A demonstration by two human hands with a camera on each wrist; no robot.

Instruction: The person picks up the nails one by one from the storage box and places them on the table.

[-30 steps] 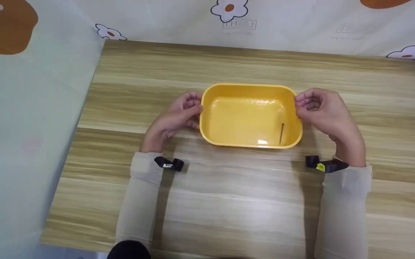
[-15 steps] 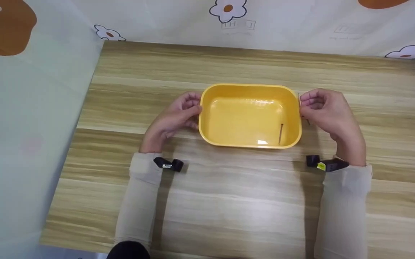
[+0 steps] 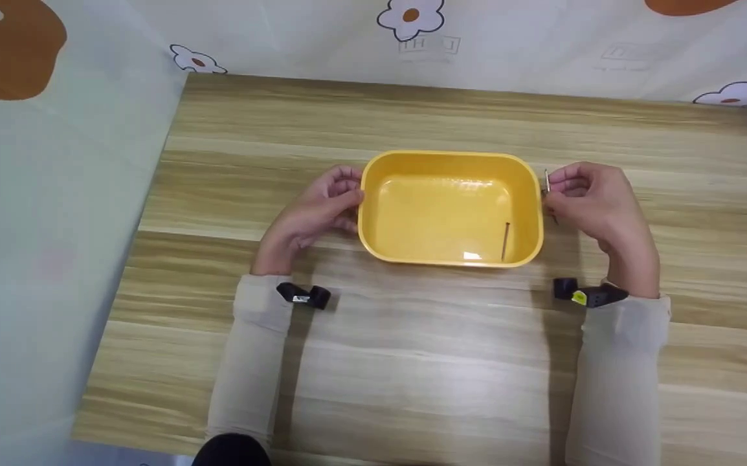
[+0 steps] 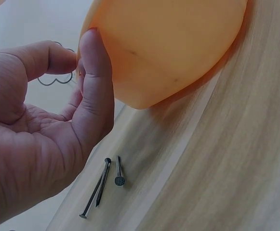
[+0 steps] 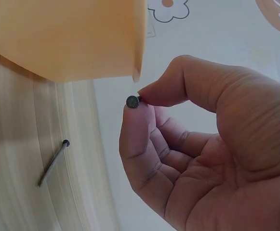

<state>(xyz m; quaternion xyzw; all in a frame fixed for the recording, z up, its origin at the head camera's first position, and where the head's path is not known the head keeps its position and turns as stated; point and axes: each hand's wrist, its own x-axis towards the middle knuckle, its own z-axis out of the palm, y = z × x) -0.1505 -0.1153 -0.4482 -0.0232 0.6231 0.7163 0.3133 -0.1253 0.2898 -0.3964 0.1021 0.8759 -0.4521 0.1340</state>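
Observation:
A yellow plastic bin [image 3: 445, 153] with rounded corners stands upright on the table. My left hand [image 3: 315, 210] pinches its left rim between thumb and fingers, seen closely in the left wrist view. On the right, my right hand [image 3: 597, 200] is just off the bin's side and pinches a nail [image 5: 132, 101] between thumb and index fingertip, its flat head toward the right wrist camera. Inside the bin, near the right end, lies another nail [image 3: 505, 241].
Three loose nails [image 4: 119, 179] lie on the tabletop below my left hand. One more nail [image 5: 54, 162] rests on the wood beneath my right hand. A pale patterned sheet [image 3: 509, 58] rises along the table's back and left edges.
My right hand has moved slightly right, away from the bin's right rim, and the nail in its fingers has come into sight. My left hand keeps its hold on the rim.

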